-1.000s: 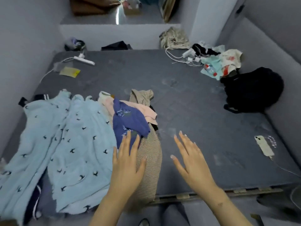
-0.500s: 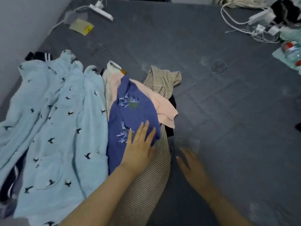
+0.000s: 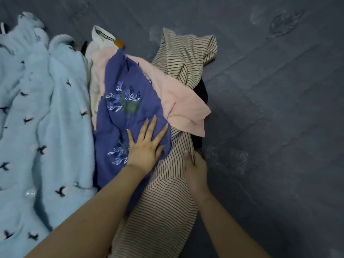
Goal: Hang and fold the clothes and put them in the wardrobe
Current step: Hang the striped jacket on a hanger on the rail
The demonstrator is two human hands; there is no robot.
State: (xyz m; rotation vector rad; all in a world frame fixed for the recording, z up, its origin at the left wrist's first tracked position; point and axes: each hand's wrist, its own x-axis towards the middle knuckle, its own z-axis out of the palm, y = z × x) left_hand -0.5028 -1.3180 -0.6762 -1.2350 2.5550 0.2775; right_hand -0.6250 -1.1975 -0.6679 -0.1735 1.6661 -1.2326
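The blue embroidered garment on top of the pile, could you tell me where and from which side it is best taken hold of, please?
Probably at its near right edge, from the person's side. The blue embroidered garment lies on top of the pile, its right edge loose over the striped garment, and the left hand presses flat on it there, so curling those fingers should gather the cloth.

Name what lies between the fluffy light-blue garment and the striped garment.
In the head view, a purple embroidered top lies between the light-blue fleece garment and the striped garment, with a pink garment behind it.
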